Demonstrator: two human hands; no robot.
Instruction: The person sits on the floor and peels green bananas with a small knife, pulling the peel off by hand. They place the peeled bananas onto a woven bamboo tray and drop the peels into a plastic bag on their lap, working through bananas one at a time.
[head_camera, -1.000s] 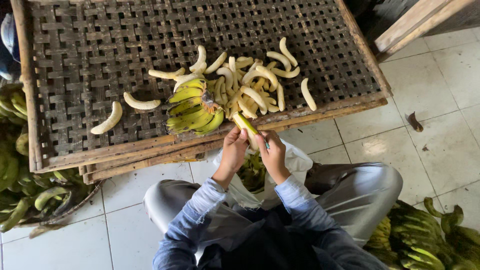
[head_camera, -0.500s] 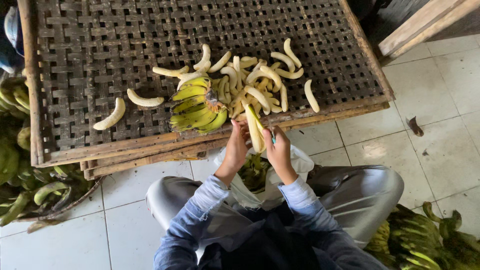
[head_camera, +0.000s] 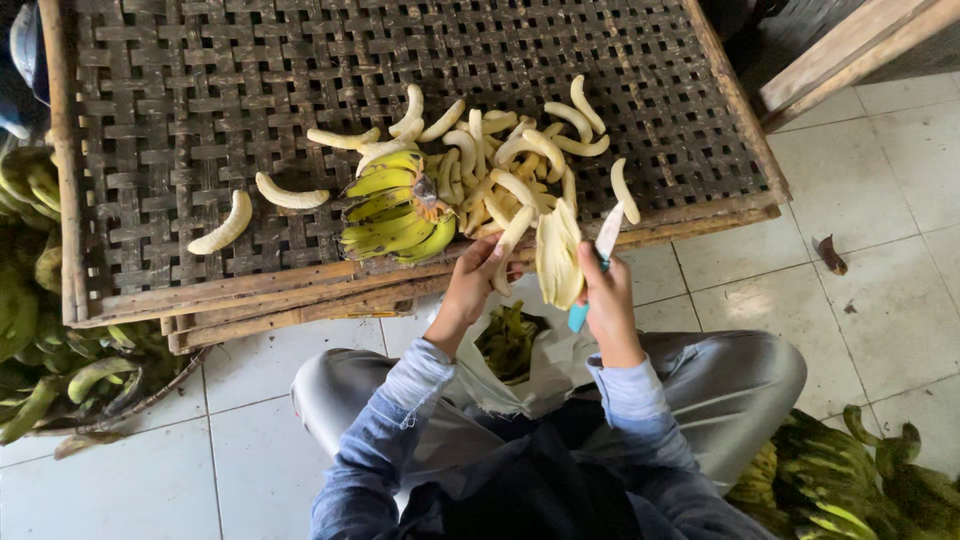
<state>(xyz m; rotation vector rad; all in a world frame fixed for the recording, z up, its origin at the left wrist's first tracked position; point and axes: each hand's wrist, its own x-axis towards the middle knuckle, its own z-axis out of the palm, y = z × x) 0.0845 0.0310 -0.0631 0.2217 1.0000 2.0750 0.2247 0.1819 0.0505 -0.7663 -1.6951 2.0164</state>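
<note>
Since 0.5 s ago the peel (head_camera: 558, 255) has been stripped wider off the banana and now hangs open in flaps at frame centre; the peeled banana (head_camera: 510, 240) is seen lifted clear to its left. The left hand (head_camera: 476, 278) is closed round the lower end of that pale banana, just below the tray edge. The right hand (head_camera: 604, 292) is clenched on a knife (head_camera: 598, 262) w/ teal handle & light blade, blade pointing up; the peel is pinched against it, touching the blade side.

No labels or signs can be made out. Btwn the knees, lower centre, a white plastic bag (head_camera: 545, 365) is held open; green peels (head_camera: 508, 338) are seen inside it.

Above the hands, a woven bamboo tray (head_camera: 200, 90) w/ wooden frame fills the upper frame. On it: a heap of peeled bananas (head_camera: 500, 150) at centre, a green unpeeled bunch (head_camera: 395, 205) just left of the heap, and two single peeled ones (head_camera: 255, 205) farther left, apart from the rest.

More green banana bunches are piled on the tiled floor at left edge (head_camera: 30, 300) & lower right corner (head_camera: 850, 470).
</note>
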